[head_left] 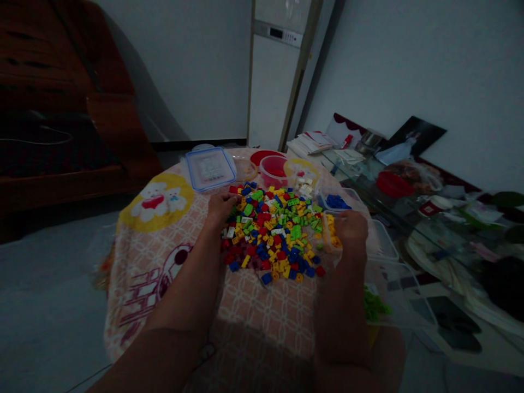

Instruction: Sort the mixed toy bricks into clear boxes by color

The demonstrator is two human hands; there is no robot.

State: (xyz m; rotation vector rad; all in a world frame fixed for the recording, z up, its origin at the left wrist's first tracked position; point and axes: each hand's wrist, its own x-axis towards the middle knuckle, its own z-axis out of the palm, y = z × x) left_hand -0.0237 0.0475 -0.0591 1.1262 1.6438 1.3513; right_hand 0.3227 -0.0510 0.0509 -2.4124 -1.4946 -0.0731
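Note:
A heap of small coloured bricks, red, yellow, green and blue, lies on a round table with a patterned cloth. My left hand rests at the heap's far left edge, fingers curled onto the bricks. My right hand is at the heap's right side, fingers curled around the edge of a clear container holding yellow bricks.
At the back stand a blue-rimmed lid, a red tub and a clear box with blue bricks. A box with green bricks sits near right. A cluttered glass table is to the right.

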